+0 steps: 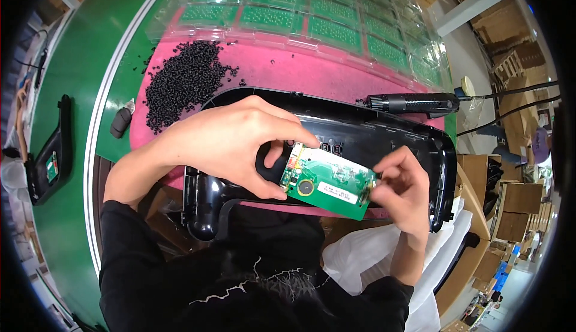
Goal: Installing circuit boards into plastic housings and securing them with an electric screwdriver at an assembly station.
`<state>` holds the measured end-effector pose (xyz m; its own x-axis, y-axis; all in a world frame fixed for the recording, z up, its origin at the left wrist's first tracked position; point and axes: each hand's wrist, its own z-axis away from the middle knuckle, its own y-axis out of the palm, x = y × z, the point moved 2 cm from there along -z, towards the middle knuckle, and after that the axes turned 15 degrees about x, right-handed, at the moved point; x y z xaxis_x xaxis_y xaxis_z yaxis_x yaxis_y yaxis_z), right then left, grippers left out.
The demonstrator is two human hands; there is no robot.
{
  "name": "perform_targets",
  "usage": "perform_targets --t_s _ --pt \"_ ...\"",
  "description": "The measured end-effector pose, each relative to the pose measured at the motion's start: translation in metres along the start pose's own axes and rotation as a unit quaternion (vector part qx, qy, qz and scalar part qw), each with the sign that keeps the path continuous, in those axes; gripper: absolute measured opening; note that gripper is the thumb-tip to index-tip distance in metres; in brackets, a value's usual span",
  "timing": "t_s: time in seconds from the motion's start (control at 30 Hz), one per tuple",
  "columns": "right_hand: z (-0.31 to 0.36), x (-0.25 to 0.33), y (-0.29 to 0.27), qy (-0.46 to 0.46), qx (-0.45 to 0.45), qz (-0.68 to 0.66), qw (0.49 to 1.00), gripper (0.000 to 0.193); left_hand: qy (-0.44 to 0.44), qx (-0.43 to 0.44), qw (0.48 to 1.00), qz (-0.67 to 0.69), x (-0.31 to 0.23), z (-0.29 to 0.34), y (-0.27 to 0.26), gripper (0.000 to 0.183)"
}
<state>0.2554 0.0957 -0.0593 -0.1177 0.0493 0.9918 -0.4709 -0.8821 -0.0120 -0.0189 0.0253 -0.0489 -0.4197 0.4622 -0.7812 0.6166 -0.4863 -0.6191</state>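
Note:
A green circuit board with a round coin cell and a white label strip is held tilted above a glossy black plastic housing. My left hand grips the board's left end, thumb on the near corner and fingers on the far edge. At its right end, the fingers and thumb of my right hand are pinched together against the board's edge; what lies between the fingertips is partly hidden. The housing lies with its hollow inside up, a rounded handle-like part at lower left, and the board and my hands cover its middle.
On the pink mat lies a heap of small black parts. Clear plastic trays with green boards stand behind. A black corded electric screwdriver rests at the housing's far right. Another black housing with a board sits far left.

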Motion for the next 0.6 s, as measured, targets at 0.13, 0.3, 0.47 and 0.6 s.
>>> perform_targets --t_s 0.13,0.3,0.47,0.6 --pt "-0.019 -0.002 -0.003 -0.036 0.02 0.163 0.986 0.066 -0.046 -0.014 0.998 -0.038 0.004 0.003 -0.003 0.064" --pt "-0.036 -0.014 -0.007 -0.064 -0.022 0.324 0.944 0.058 -0.14 0.007 0.988 -0.067 0.01 0.002 0.0 0.06" --pt "-0.04 -0.015 0.0 -0.049 -0.032 0.38 0.923 0.057 -0.162 0.01 0.974 -0.16 0.011 0.003 0.008 0.057" --pt "-0.042 -0.016 0.002 -0.039 -0.031 0.401 0.915 0.058 -0.191 0.033 0.966 -0.172 0.011 0.003 0.006 0.055"
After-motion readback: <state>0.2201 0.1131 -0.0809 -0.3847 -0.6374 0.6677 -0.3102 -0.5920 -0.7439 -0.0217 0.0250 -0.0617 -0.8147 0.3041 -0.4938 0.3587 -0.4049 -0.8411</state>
